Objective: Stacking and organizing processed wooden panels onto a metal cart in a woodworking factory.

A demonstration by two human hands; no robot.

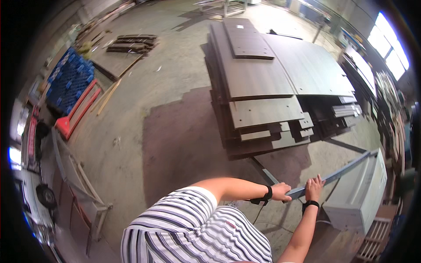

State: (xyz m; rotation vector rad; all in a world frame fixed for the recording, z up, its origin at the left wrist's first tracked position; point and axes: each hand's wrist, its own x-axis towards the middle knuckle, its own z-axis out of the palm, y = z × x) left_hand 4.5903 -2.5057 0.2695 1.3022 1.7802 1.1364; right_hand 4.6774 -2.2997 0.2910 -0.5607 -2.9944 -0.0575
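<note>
Both hands are at a grey metal bar that runs up to the right in front of me. My left hand is closed round its near left end. A short way along, my right hand grips the same bar, its fingers over the top. Dark wristbands circle both wrists. Metal side rails lead from the bar toward a tall stack of flat panels, and some lower parts are hidden under the stack. Smaller pieces with drilled holes, such as a pale board, lie at its near end.
A pale grey cabinet stands close by my right arm. To the left are blue plastic pallets, a red pallet-truck fork and a metal-framed rack. Bundled strips lie farther back; long boards lean along the right.
</note>
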